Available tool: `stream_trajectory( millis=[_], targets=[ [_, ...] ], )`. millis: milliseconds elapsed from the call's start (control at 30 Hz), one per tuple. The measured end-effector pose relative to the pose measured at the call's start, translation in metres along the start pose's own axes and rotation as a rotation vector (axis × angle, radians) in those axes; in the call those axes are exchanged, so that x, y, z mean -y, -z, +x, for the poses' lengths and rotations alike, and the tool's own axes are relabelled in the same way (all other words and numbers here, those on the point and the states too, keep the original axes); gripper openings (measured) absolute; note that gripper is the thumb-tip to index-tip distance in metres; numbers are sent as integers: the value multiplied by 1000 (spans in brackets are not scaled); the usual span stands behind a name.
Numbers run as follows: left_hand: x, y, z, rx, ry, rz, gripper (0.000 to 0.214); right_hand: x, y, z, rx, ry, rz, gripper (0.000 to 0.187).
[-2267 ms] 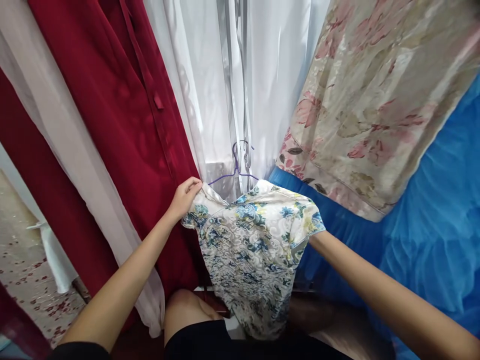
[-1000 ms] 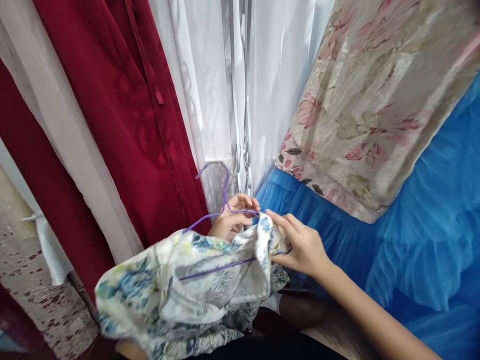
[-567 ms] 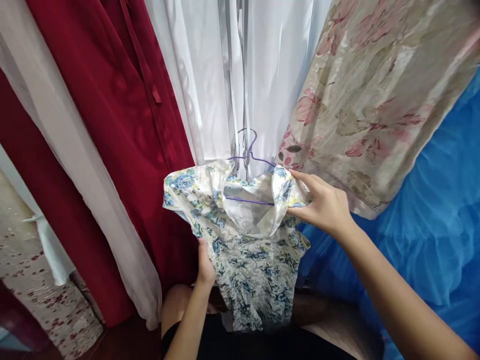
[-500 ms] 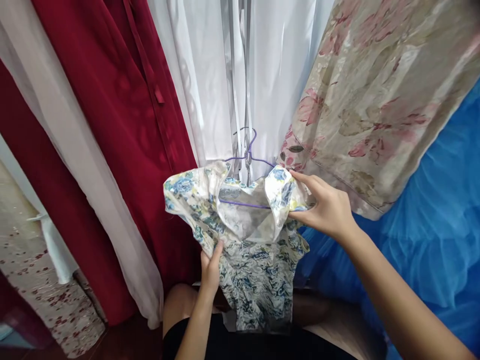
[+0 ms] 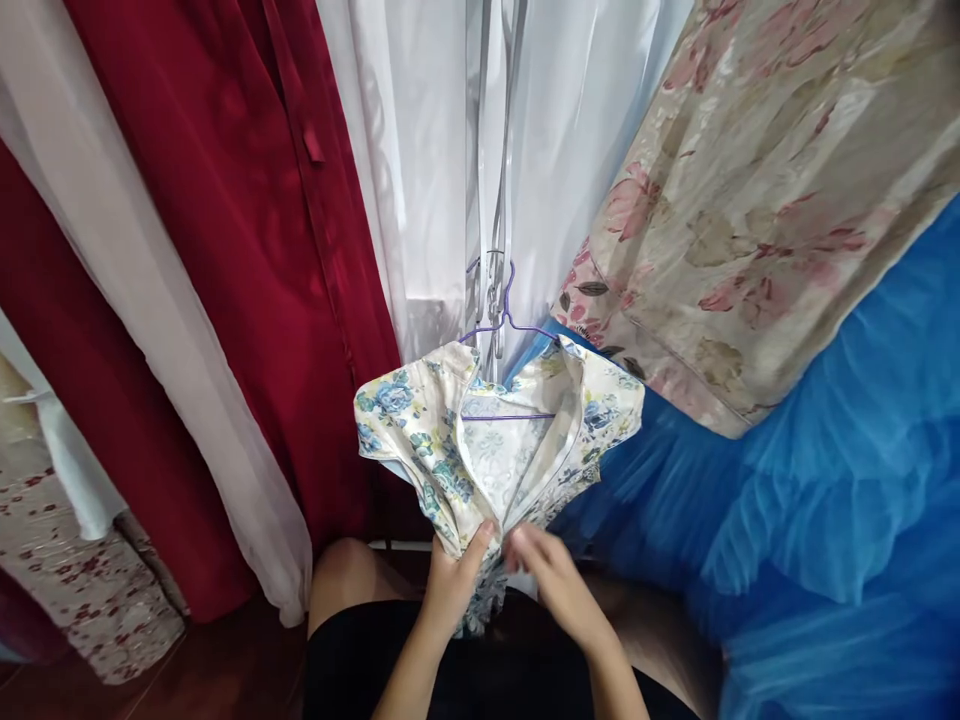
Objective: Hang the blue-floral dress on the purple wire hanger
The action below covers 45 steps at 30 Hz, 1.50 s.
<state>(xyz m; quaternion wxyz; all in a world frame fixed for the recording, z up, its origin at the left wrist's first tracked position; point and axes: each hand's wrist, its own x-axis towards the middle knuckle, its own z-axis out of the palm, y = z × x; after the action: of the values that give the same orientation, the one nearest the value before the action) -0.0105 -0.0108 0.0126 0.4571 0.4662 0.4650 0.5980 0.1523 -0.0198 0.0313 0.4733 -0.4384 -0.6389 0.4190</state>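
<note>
A small white dress with blue and yellow flowers (image 5: 420, 420) hangs on a purple wire hanger (image 5: 508, 318), its back opening spread wide toward me. My left hand (image 5: 452, 582) grips the left edge of the opening low down, thumb on the cloth. My right hand (image 5: 546, 577) sits right beside it, fingers pinched at the right edge of the same opening. Both hands meet at the bottom of the slit, just above my lap.
Hanging garments surround the dress: a dark red gown (image 5: 225, 230) and pale sheer fabric (image 5: 120, 260) on the left, white satin (image 5: 420, 170) behind, a beige floral brocade (image 5: 750, 200) and blue tulle (image 5: 825, 480) on the right. Wooden floor (image 5: 225, 670) shows below left.
The dress went from bundled low in both hands to hanging upright. My right hand let go of the shoulder and dropped beside my left hand at the bottom of the opening.
</note>
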Motion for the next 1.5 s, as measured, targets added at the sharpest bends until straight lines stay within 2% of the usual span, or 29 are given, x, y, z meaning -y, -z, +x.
stream_trajectory(
  millis=[33,67,100,200,267,333,433,600,733,867,900,933,1067,1133,1200,1267,1500],
  targets=[
    [-1,-2,0,17,3,-2,40,-1,-7,1,199,-43,38,42],
    [-2,-3,0,24,9,-12,41,1,-11,3,310,-74,68,43],
    [-3,-4,-1,18,18,-31,43,3,-14,5,338,-94,90,45],
    [-1,-3,-3,-32,51,-112,53,12,-14,8,213,-75,116,48],
    [3,2,-5,-66,89,-168,60,13,-10,6,177,-76,138,48],
    [9,7,-3,-169,137,-235,62,10,-5,3,153,-99,193,48],
    [9,17,5,-392,170,-324,59,5,1,-1,86,-146,306,48],
    [-4,34,22,-555,115,-392,51,7,8,-6,-82,-165,532,43],
    [3,52,32,-624,-11,-329,43,15,13,-9,-90,-174,515,41],
    [5,57,28,-749,-334,-47,34,20,10,-8,-72,-189,490,42],
    [1,53,23,-729,-405,29,31,20,8,-7,-67,-192,492,43],
    [-3,47,17,-657,-448,101,27,20,6,-7,-63,-197,493,43],
    [-22,9,-10,-82,-424,346,9,19,0,-5,-29,-221,481,41],
    [-24,-10,-18,122,-392,370,7,21,1,-7,-1,-227,472,39],
    [-21,-24,-21,185,-354,328,7,23,4,-9,12,-226,452,38],
    [-16,-32,-22,187,-316,301,5,24,8,-12,26,-234,419,39],
    [-8,-33,-27,118,-352,380,12,25,11,-13,138,-260,388,40]
  ],
)
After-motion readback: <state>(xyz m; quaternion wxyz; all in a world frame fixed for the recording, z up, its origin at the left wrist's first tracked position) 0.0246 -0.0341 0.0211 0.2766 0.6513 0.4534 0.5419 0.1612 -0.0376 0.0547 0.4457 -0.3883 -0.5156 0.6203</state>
